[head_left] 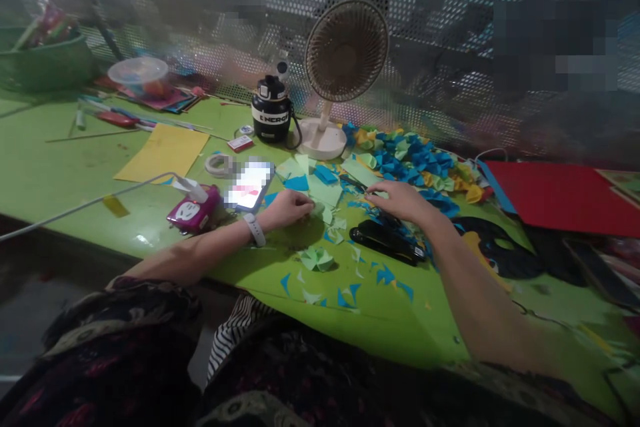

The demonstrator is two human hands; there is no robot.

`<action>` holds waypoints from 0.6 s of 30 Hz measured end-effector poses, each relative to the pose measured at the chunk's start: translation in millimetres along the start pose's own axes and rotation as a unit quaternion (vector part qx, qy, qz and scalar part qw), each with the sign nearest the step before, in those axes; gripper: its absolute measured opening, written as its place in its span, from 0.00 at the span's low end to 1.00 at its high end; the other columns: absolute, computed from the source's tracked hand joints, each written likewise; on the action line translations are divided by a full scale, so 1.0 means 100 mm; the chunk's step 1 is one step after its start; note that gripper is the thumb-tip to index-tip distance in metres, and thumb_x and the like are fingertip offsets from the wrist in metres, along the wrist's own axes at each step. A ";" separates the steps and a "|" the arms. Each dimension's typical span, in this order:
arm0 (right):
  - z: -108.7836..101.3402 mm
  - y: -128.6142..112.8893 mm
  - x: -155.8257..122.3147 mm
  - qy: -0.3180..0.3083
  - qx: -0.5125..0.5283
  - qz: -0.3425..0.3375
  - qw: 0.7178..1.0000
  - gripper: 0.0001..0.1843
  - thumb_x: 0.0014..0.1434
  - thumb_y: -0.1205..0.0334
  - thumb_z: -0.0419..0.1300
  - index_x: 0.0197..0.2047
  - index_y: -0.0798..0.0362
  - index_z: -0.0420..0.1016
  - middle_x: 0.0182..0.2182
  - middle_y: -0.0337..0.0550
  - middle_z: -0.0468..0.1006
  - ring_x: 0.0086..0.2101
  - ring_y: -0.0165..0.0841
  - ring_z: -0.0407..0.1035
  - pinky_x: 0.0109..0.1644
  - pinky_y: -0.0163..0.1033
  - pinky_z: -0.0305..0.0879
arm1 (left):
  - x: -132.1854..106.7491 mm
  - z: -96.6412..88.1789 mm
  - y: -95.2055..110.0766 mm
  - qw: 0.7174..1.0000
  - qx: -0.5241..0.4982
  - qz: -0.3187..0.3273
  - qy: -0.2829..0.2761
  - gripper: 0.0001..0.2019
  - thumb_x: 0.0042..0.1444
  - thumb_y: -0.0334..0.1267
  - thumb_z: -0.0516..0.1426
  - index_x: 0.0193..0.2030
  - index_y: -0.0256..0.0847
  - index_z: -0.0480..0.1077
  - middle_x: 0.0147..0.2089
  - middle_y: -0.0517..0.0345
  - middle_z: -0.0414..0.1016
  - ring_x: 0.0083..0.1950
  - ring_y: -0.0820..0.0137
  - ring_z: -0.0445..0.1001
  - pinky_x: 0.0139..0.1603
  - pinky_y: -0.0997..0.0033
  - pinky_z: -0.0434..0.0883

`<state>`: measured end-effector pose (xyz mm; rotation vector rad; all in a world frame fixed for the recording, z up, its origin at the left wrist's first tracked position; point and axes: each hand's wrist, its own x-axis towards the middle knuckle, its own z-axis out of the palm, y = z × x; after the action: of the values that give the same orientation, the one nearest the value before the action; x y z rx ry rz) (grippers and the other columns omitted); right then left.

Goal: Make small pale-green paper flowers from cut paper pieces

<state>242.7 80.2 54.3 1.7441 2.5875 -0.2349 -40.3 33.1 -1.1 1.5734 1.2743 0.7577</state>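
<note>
My left hand (290, 207), with a white band on the wrist, rests on the green table (75, 167), its fingers curled on a pale green paper piece (324, 212). My right hand (400, 200) lies further right, fingers bent down over paper squares beside a black stapler (387, 241). Between the hands lie light green (325, 190) and blue (297, 182) paper squares. A folded green paper shape (317, 257) sits nearer to me, among blue and green paper scraps (350, 293).
A phone (250, 185), a tape roll (220, 164) and a pink device (195, 208) with a white cable lie left. Behind stand a black jar (271, 112) and a small fan (345, 60). Folded blue and yellow papers (415, 157), a red sheet (560, 197) and a yellow sheet (163, 152) lie around.
</note>
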 end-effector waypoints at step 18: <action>0.25 -0.04 -0.81 -0.014 0.094 -0.012 0.995 0.28 0.56 0.46 0.65 0.58 0.47 0.76 0.54 0.47 0.79 0.53 0.49 0.73 0.58 0.50 0.68 | 0.08 -0.39 0.06 0.992 -0.047 0.029 0.110 0.06 0.54 0.35 0.61 0.29 0.36 0.78 0.24 0.55 0.77 0.21 0.75 0.72 0.24 0.77 0.68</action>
<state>267.6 0.7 37.3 1.7497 2.6443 -0.5158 -70.3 52.1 18.4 1.4865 1.3337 1.0378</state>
